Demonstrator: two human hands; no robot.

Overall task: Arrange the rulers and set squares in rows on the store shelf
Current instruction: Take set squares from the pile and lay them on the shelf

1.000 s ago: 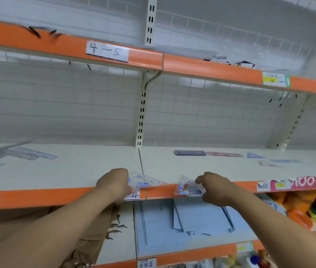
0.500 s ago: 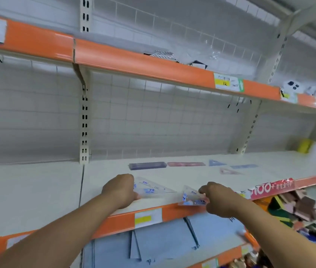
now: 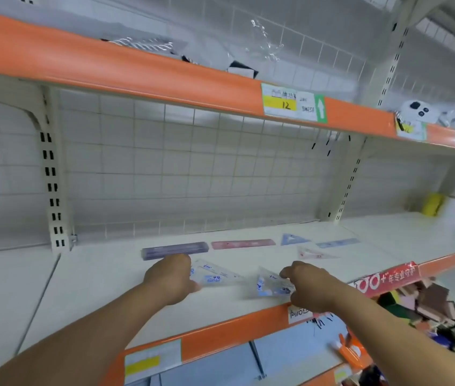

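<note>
Placing step, near row. My left hand [image 3: 169, 277] has its fingers clamped on the left set square [image 3: 215, 275]. My right hand [image 3: 308, 285] pinches the right set square [image 3: 272, 285]. Both squares are low over the shelf [image 3: 95, 280], nearer than the purple ruler [image 3: 174, 249]. Next, I judge: lay them flat, aligned, then let go.

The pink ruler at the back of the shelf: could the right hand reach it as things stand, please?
Probably yes: only bare shelf lies between the right hand and the pink ruler. But that hand pinches a clear set square, which it would have to put down first.
</note>
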